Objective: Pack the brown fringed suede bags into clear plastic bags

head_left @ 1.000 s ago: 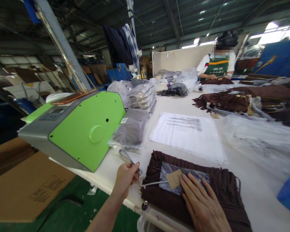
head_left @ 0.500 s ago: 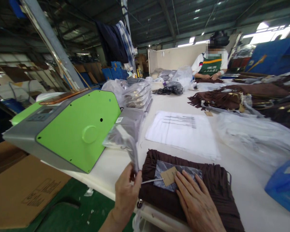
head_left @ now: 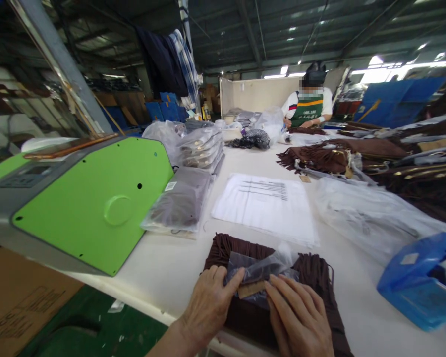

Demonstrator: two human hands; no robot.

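A dark brown fringed bag [head_left: 250, 322] lies at the table's front edge under both hands. On top of it is a crumpled piece of clear plastic [head_left: 250, 263], its upper part standing up in a fold. A tan cardboard tag [head_left: 251, 289] shows between the hands at the plastic's lower side. My left hand [head_left: 211, 300] is closed at the left, thumb and fingers pinching the plastic. From the right, my right hand [head_left: 301, 312] has bent fingers drawn together, their tips at the tag's right end. Its thumb is mostly hidden.
A green-and-grey machine [head_left: 96, 203] stands at the left. Behind the bag lie a bagged item [head_left: 182, 198], white printed sheets [head_left: 265, 203] and clear plastic bags [head_left: 357, 218]. A blue container [head_left: 412, 282] sits at right, brown bags [head_left: 357, 153] beyond. A co-worker [head_left: 308, 104] stands across the table.
My left hand has moved right onto the plastic, letting go of the grey strip-like thing it held. The right fingers have bent and drawn together. The plastic now stands up in a fold. The view has shifted.
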